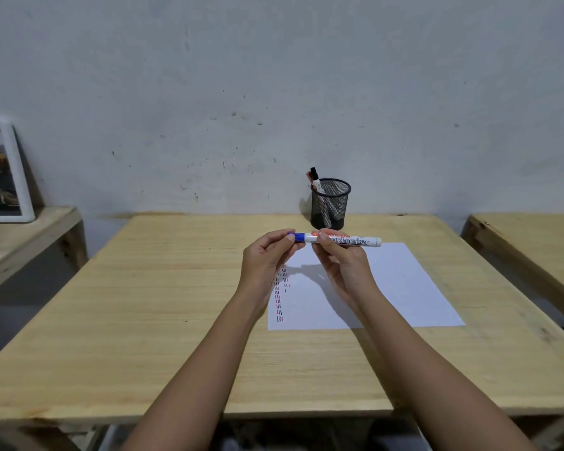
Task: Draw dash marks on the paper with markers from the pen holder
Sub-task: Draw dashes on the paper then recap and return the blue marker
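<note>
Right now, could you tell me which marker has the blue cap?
The white marker held level in both hands; the marker standing in the black mesh pen holder is black-capped.

wall (274,76): grey, scuffed | table (144,304): pale wood | side benches (30,229): framed picture (0,174) leaning

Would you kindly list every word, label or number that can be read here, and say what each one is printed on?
"ardmarker": on the white barrel of the blue-capped marker held in both hands; the fingers cover the word's start.
Small red print above it on the same barrel: too blurred to read.
Marker in the mesh pen holder: no readable text.
Framed picture at left: no readable text.
Paper: only dash marks.
</note>
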